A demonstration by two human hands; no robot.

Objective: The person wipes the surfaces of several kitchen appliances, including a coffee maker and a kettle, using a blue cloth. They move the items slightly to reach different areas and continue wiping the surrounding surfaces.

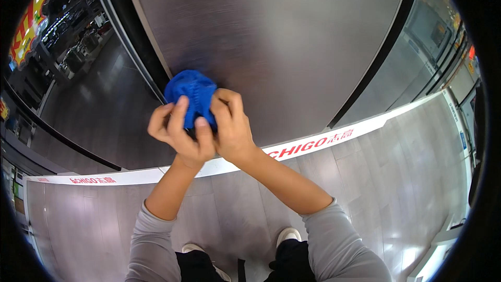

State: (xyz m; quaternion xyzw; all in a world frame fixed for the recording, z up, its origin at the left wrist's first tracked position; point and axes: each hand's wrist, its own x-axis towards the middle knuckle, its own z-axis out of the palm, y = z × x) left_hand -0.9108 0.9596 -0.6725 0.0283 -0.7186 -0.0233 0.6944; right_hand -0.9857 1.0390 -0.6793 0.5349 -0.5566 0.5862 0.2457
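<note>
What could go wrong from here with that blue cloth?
The blue cloth is bunched between the left hand and right hand, so a loose fold might slip free. It appears close to the black frame strip, so an edge could catch there. Any grit, too small to tell here, might scratch the dark panel.

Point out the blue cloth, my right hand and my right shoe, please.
Blue cloth (189,85): head view, on its bunched upper part.
Right hand (235,128): head view, on the middle of the hand.
Right shoe (288,235): head view, on its pale toe end.
</note>
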